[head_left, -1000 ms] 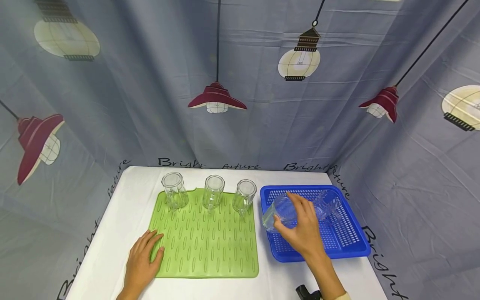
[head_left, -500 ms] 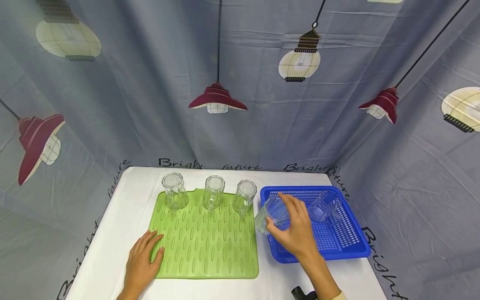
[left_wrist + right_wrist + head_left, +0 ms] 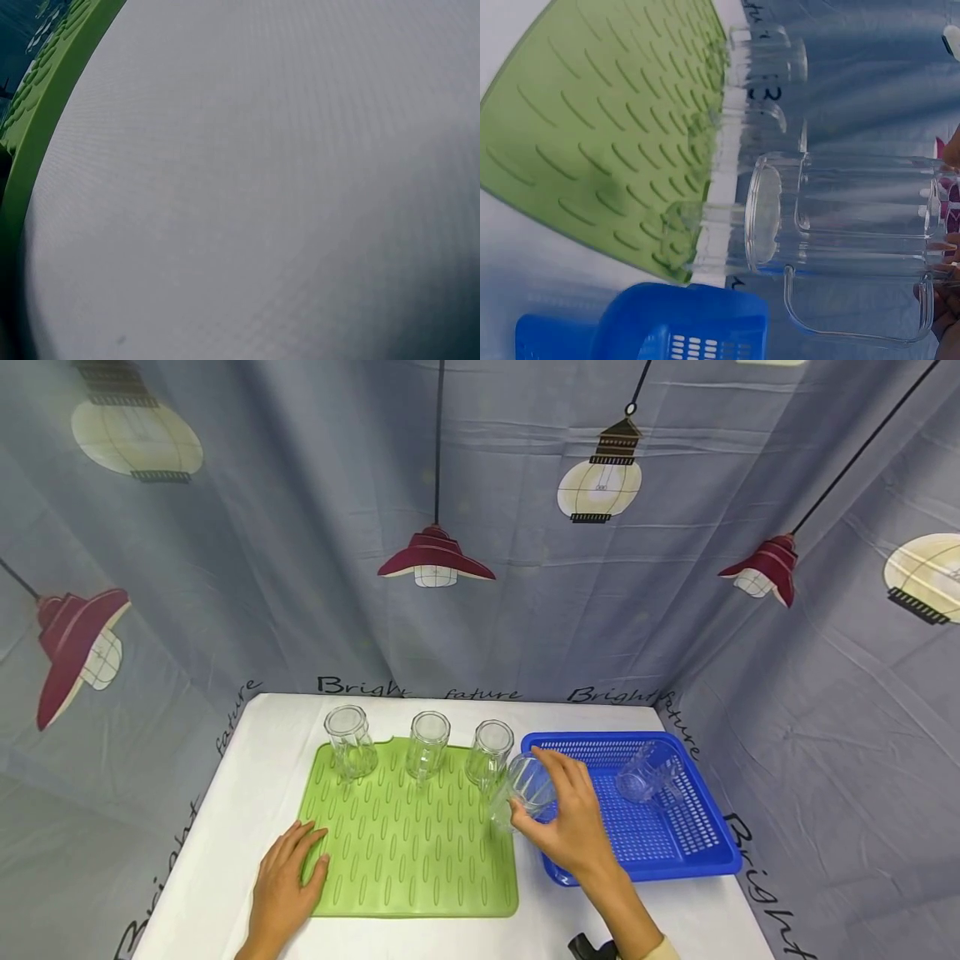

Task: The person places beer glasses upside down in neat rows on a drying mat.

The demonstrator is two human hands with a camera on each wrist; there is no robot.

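My right hand (image 3: pixel 564 818) holds a clear glass mug (image 3: pixel 531 787) between thumb and fingers, tilted, above the gap between the green drying mat (image 3: pixel 420 877) and the blue basket. The right wrist view shows this mug (image 3: pixel 855 217) side-on with its handle, fingertips (image 3: pixel 949 262) at one end. Along the mat's far edge stand three similar glass mugs: one at the left (image 3: pixel 349 743), one in the middle (image 3: pixel 427 745), one at the right (image 3: pixel 491 752), which the held mug partly overlaps. My left hand (image 3: pixel 283 877) rests on the mat's left edge, fingers relaxed.
A blue perforated basket (image 3: pixel 720 860) sits right of the mat, with another glass mug (image 3: pixel 645 777) lying inside. White cloth (image 3: pixel 225 843) covers the table. Behind it hangs a grey curtain (image 3: pixel 300 568) printed with lamps. A black object (image 3: pixel 588 948) shows beside my right wrist.
My right hand has carried the glass mug leftward from over the basket to the mat's right edge. The left hand and the standing mugs have stayed in place.
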